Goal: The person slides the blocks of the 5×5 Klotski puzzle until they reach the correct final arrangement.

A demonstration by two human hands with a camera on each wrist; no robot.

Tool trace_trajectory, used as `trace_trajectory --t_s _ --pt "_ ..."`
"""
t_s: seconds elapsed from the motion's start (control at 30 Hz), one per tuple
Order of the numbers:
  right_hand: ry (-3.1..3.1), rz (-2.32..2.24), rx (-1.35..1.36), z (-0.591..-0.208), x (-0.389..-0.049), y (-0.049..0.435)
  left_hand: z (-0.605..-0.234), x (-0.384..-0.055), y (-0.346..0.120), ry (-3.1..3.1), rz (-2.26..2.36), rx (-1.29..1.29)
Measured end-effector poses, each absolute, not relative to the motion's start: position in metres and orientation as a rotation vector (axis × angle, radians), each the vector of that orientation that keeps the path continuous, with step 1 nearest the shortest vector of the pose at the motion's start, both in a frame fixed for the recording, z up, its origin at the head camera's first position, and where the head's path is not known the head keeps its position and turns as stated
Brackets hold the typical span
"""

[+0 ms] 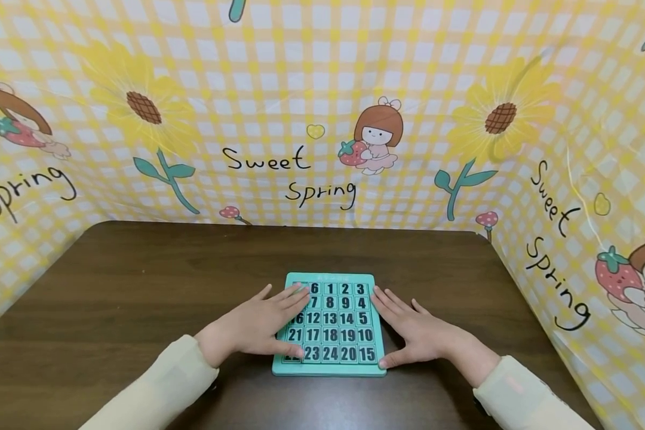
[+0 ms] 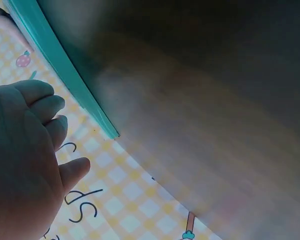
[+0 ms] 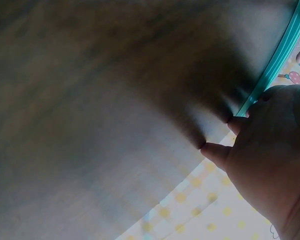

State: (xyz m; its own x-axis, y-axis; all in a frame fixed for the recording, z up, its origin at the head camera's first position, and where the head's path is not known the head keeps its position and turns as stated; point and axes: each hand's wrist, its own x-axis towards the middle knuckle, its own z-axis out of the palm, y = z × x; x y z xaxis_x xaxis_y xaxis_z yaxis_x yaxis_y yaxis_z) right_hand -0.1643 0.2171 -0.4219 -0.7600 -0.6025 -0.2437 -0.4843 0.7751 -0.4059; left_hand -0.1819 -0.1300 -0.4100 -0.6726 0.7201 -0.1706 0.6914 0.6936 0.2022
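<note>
A teal sliding number puzzle [image 1: 330, 335] lies flat on the dark wooden table, its tiles marked with black numbers. Over its left side reaches my left hand [image 1: 258, 322], fingers straight, covering part of the left column; the thumb lies on the bottom-left tile. My right hand [image 1: 419, 334] is at the opposite side, fingertips against the right edge and thumb by the lower right corner. In the left wrist view the left hand [image 2: 27, 155] is beside the teal edge [image 2: 72, 75]. The right wrist view has the right hand [image 3: 275, 150] by the other teal edge [image 3: 280, 57].
The brown table [image 1: 193, 257] extends around the puzzle on every side. A yellow checked cloth [image 1: 279, 77] printed with flowers and lettering rises behind the table and along both sides.
</note>
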Motion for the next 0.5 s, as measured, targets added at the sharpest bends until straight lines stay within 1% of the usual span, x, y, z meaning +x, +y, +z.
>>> trace_trajectory --t_s 0.23,0.5 --pt "2.606 -0.453 -0.819 -0.424 -0.165 0.218 -0.408 -0.197 -0.12 2.686 0.114 1.11" --pt "2.614 -0.449 -0.827 -0.425 -0.166 0.218 -0.41 -0.204 -0.117 2.697 0.066 1.06"
